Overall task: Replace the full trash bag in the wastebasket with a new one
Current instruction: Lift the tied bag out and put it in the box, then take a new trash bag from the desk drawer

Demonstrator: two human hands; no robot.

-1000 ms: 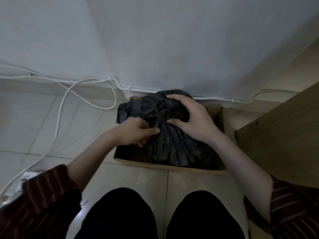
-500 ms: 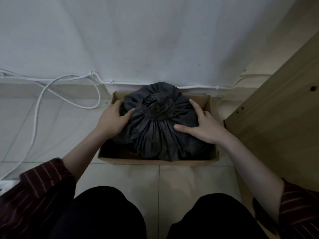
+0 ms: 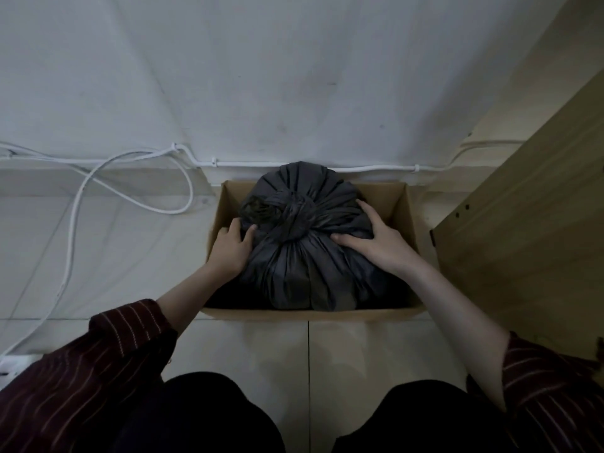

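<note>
A full dark grey trash bag (image 3: pixel 304 256), knotted at its top, bulges out of a brown cardboard box (image 3: pixel 402 204) that serves as the wastebasket and stands on the floor against the wall. My left hand (image 3: pixel 230 248) presses flat against the bag's left side, inside the box. My right hand (image 3: pixel 376 240) lies spread on the bag's upper right, just beside the knot. Both hands have fairly straight fingers laid on the plastic. The bottom of the bag is hidden by the box.
White cables (image 3: pixel 108 178) run along the wall's foot and loop over the tiled floor at the left. A wooden furniture panel (image 3: pixel 529 230) stands close to the box's right side. My dark-clad knees (image 3: pixel 209 416) are just in front of the box.
My hands let go of the bag's knot and slid down to the bag's two sides. The view pulled back and the bag now sits tied and rounded in the box.
</note>
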